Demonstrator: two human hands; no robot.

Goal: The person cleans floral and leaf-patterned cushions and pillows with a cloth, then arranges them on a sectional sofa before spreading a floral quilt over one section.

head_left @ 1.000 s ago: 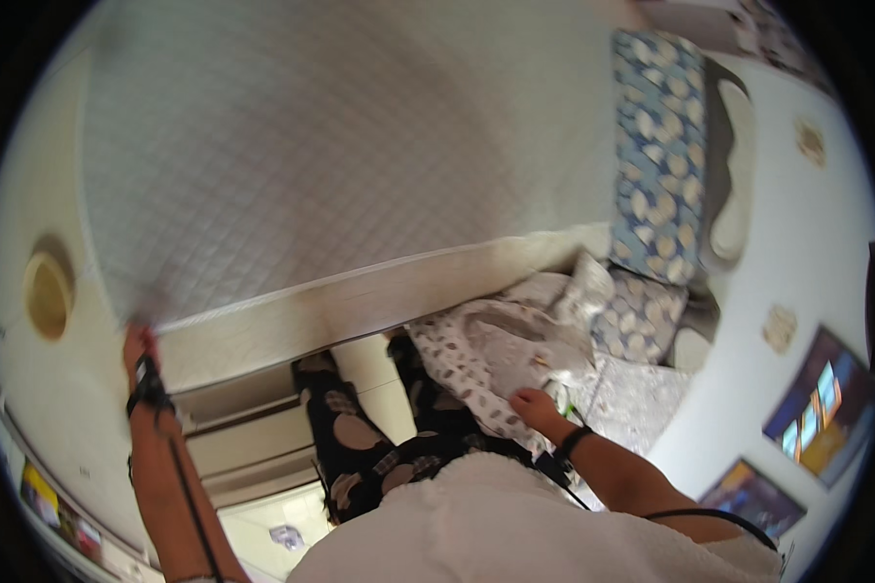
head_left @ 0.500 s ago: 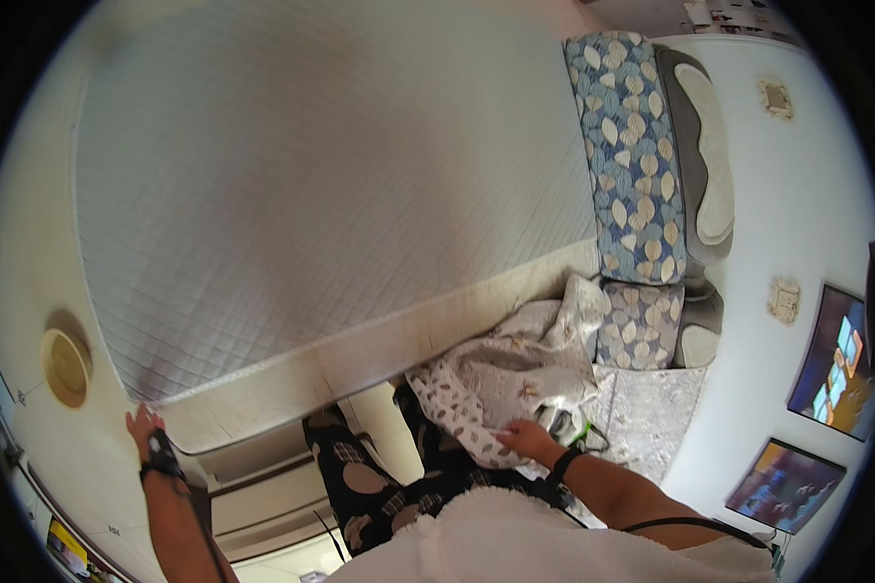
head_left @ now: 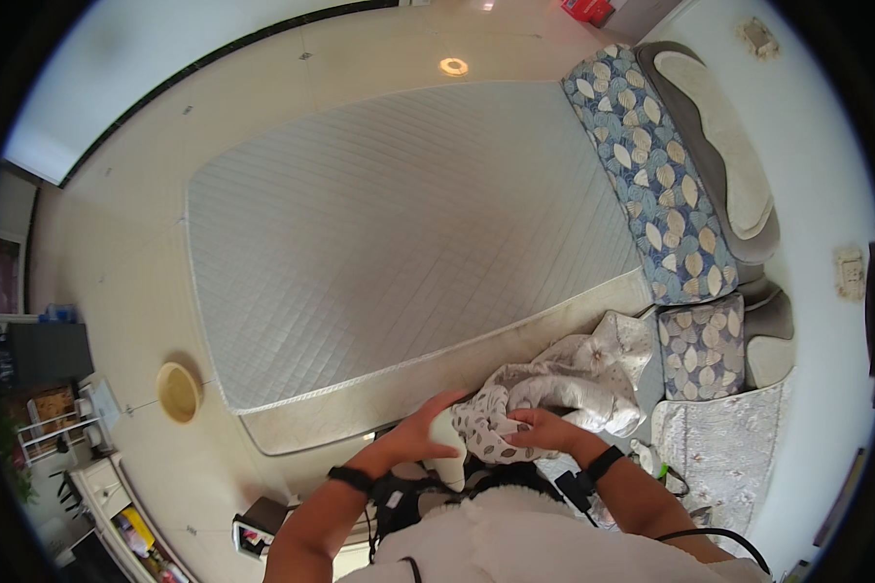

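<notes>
A bunched patterned cloth [head_left: 593, 384], pale grey with a white leaf-print face, lies along the near right side of the mattress [head_left: 399, 243]. My right hand [head_left: 544, 430] is closed on the leaf-print part of this cloth. Just left of it, my left hand [head_left: 420, 434] reaches toward the same bundle with thumb and fingers apart. Between the left thumb and fingers shows a pale, smooth surface that I cannot identify. Black straps circle both wrists. The quilted grey mattress top is bare.
Blue leaf-patterned cushion [head_left: 656, 175] and a smaller matching cushion [head_left: 702, 350] line the mattress's right end by the wall. A floral mat [head_left: 724, 447] lies at the near right. A yellow basin [head_left: 179, 393] stands on the tiled floor at left, beyond a white cabinet [head_left: 107, 486].
My left hand has left the mattress's near left corner and come across to the cloth. The right hand still grips the cloth, now gathered closer. The view has shifted, showing more floor.
</notes>
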